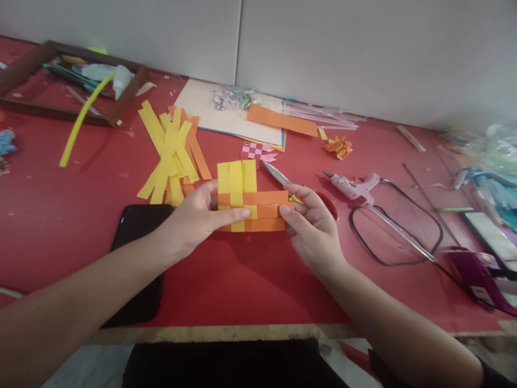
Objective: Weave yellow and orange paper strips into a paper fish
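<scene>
Between my two hands is a woven piece of paper strips (237,183), yellow ones running up and down, orange ones crossing to the right. My left hand (194,218) grips its left side, thumb laid across the front of the weave. At the right, my right hand (317,229) pinches the free ends of the orange strips between thumb and fingers. Scissors (275,172) lie just behind my right hand, their handle partly hidden by it. Beyond my left hand is a pile of loose yellow and orange paper strips (172,145).
A black phone (139,269) lies under my left forearm. To the right are a pink glue gun (355,188) with its cord and a purple object (476,275). Paper sheets (194,105) and an orange strip (283,119) lie by the wall. A brown frame (44,110) is far left.
</scene>
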Demonstrator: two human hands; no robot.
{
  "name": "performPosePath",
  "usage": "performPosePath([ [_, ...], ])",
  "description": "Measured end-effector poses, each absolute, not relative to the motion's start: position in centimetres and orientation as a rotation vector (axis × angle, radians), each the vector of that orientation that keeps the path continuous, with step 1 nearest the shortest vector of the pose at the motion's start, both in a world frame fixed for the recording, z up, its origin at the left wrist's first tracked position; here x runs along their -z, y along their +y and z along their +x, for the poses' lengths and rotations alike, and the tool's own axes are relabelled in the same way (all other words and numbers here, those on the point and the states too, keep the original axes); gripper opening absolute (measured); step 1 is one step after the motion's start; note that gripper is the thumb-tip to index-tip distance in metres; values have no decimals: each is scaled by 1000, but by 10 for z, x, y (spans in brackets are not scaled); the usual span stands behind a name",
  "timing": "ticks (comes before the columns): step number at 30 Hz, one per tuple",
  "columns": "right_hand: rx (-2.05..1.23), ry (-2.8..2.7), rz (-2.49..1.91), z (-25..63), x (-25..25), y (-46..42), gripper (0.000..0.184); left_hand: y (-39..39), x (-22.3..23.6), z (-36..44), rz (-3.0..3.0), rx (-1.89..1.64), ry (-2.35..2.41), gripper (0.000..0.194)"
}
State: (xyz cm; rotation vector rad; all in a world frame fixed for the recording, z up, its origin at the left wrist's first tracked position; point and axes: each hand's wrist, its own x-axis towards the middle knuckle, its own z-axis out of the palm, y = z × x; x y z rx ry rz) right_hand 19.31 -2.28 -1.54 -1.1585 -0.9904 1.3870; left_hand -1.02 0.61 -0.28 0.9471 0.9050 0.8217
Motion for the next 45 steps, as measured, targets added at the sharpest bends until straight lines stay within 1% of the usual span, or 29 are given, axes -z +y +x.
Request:
performPosePath([
  [10,-1376,-1001,-1126,194,15,-22,37,6,3,-10,953,-812,880,42],
  [16,-1264,-1059,-1118,196,17,-22,30,6,4,-11,963,-811,963,42],
  [18,-1225,-1073,-1138,196,15,-22,34,6,3,-12,968,-801,967,41],
  [21,-1276,-1089,-1155,196,13,-22,42,7,1,-12,983,-779,967,40],
  [23,-1319,-1108,-1152,194,13,-22,44,6,-1,-11,995,-755,970,39],
  [27,-1301,-1166,-1160,191,14,-26,43,6,-1,-11,1012,-720,943,39],
  [30,-1123,-1355,-1221,197,2,-27,38,6,1,-12,988,-719,921,41],
  [33,-681,-1616,-1373,225,-25,-16,20,7,3,-14,952,-737,942,39],
  [35,-313,-1738,-1626,259,-41,0,11,8,4,-14,926,-754,966,37],
  [36,-155,-1794,-1805,279,-45,9,14,8,4,-15,915,-758,976,36],
  [38,59,-2021,-2064,318,-46,27,31,9,4,-14,898,-759,984,36],
  [40,35,-2248,-2174,350,-37,42,41,9,3,-14,892,-748,990,35],
  [42,-93,-2376,-2142,369,-25,50,47,10,3,-13,891,-732,998,34],
  [45,-217,-2431,-2108,380,-14,52,50,11,3,-13,880,-730,1014,34],
])
